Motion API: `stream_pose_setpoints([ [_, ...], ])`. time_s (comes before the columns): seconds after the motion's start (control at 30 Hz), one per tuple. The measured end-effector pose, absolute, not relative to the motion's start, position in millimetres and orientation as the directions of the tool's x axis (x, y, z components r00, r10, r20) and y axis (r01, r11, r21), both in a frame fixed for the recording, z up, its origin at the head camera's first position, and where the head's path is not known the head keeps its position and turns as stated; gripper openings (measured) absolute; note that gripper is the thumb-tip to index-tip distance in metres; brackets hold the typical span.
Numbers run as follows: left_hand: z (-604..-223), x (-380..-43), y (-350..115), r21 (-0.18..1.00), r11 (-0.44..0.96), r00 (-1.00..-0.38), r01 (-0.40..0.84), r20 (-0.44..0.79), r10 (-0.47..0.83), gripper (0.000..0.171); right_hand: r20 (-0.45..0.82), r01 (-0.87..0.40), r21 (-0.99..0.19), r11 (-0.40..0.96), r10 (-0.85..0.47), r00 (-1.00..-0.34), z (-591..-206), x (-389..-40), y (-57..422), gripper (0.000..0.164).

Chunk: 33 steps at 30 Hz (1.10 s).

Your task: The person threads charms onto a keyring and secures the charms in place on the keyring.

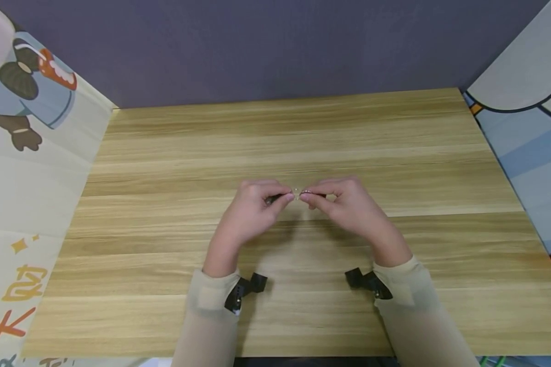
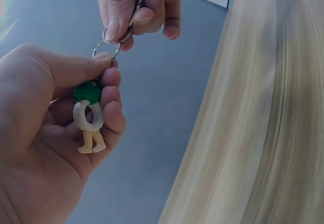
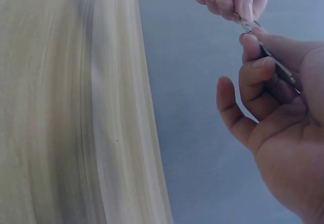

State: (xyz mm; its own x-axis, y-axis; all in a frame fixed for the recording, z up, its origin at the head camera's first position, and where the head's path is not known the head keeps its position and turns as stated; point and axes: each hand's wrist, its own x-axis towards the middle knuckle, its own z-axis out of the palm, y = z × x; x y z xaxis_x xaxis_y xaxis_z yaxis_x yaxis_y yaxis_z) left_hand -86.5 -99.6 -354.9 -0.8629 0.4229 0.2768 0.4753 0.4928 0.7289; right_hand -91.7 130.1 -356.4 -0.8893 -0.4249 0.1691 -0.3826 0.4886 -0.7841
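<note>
My left hand (image 1: 252, 211) holds a small keychain figure (image 2: 88, 93) with a green head, a white looped body and beige legs; thumb and index finger pinch its metal link at the top. A silvery key ring (image 2: 94, 50) bridges the two hands. Opposite, my right hand (image 1: 355, 209) pinches the ring's other side between thumb and index finger. Along that palm lies a slim metal piece (image 3: 278, 66), seen edge-on, its kind hard to make out. Both hands are above the table, fingertips close together.
The wood-grain table (image 1: 284, 137) spreads out under both hands. Behind it stands a dark blue-grey panel (image 1: 275, 51). Printed cartoon panels flank it at left (image 1: 27, 188) and right (image 1: 528, 158). Black wrist straps (image 1: 243, 291) sit on the sleeves.
</note>
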Motion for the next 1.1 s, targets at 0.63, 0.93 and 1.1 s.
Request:
stream_pose_setpoints([
  [0.63, -349.8, -86.6, -97.8, 0.881, 0.354, -0.93, 0.314, 0.209, 0.303, 0.012, 0.493, -0.579, -0.749, 0.322, -0.312, -0.812, -362.5, -94.8, 124.9, 0.011],
  [0.93, -349.6, -87.1, -94.4, 0.934, 0.254, -0.949, 0.251, 0.186, 0.253, 0.012, 0.594, -0.63, -0.759, 0.161, -0.224, -0.773, -371.0, -97.3, 115.8, 0.007],
  [1.1, -352.8, -86.3, -90.9, 0.94, 0.179, -0.946, 0.291, 0.255, 0.201, 0.012, 0.586, -0.608, -0.786, 0.11, -0.181, -0.79, -372.9, -95.9, 111.5, 0.004],
])
